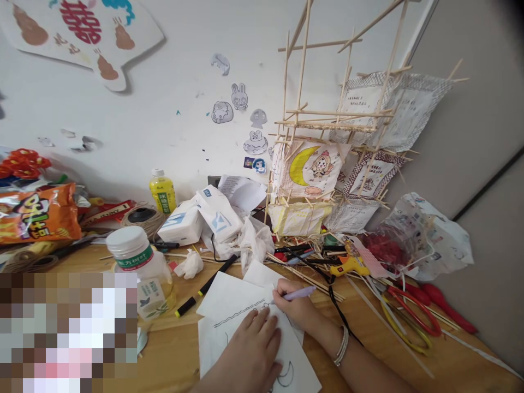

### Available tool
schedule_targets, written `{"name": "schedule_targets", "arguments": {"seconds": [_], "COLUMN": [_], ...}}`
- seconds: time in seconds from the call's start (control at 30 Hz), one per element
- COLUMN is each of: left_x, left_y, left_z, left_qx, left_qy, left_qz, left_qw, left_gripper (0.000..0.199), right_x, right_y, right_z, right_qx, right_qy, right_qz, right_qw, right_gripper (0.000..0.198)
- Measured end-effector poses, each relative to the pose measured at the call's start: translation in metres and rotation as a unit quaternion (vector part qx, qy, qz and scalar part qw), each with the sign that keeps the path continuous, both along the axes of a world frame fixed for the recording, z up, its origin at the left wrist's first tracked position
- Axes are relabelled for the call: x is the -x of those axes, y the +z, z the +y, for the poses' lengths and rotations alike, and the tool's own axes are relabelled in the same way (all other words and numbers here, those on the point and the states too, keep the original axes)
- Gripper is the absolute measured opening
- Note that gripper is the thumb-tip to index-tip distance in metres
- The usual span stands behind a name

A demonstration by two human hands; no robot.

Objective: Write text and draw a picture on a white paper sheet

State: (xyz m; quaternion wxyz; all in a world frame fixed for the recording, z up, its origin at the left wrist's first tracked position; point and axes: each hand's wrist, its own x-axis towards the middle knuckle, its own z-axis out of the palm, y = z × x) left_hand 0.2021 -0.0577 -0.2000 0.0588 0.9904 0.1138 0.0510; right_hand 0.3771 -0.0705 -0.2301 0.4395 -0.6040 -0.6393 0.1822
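On the wooden table lies a white sheet of paper (pixel 229 300) with a wavy double line and a drawn crescent moon. My left hand (pixel 254 344) rests flat on it, fingers stretched out over the paper. In my right hand (pixel 292 305) is a light purple pen (pixel 301 293), gripped between the fingers, its tip at the wavy line's right end. A bracelet circles my right wrist. More white paper shows beneath and behind the drawn sheet. A black marker (pixel 216 274) and its cap (pixel 185 307) lie apart, left of the paper.
A plastic jar (pixel 129 248) stands at left, a yellow drink bottle (pixel 162 191) behind it. Tissue packs (pixel 219 213) lie against the wall. At right stand a stick frame (pixel 338 113) with paper panels, a yellow glue gun (pixel 350 265) and scissors (pixel 413 314). The lower left is pixelated.
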Motion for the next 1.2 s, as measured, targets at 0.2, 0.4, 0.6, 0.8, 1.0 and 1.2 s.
{"name": "schedule_targets", "arguments": {"seconds": [0.2,0.4,0.6,0.8,1.0,1.2], "left_x": [0.001,0.001,0.0,0.001,0.0,0.0], "left_y": [0.0,0.002,0.001,-0.002,-0.002,-0.001], "left_z": [-0.001,-0.002,-0.002,-0.003,-0.002,-0.002], "left_qx": [0.001,-0.01,-0.029,-0.037,-0.043,-0.046], "left_qy": [0.002,0.001,0.002,-0.002,-0.004,-0.005], "left_qz": [-0.003,0.027,0.02,0.023,0.024,0.032], "left_qw": [1.0,1.0,0.999,0.999,0.999,0.998], "left_gripper": [0.039,0.04,0.04,0.041,0.041,0.042], "right_x": [0.0,-0.001,-0.001,-0.004,-0.004,-0.005], "right_y": [0.0,-0.003,-0.006,-0.013,-0.015,-0.016], "right_z": [0.001,0.002,0.002,0.005,0.007,0.007], "right_qx": [-0.003,0.011,0.015,0.014,0.018,0.014], "right_qy": [-0.002,0.003,0.009,0.005,-0.001,0.005], "right_qz": [0.018,0.029,0.045,0.066,0.082,0.081], "right_qw": [1.0,1.0,0.999,0.998,0.996,0.997], "right_gripper": [0.026,0.025,0.024,0.021,0.021,0.022]}}
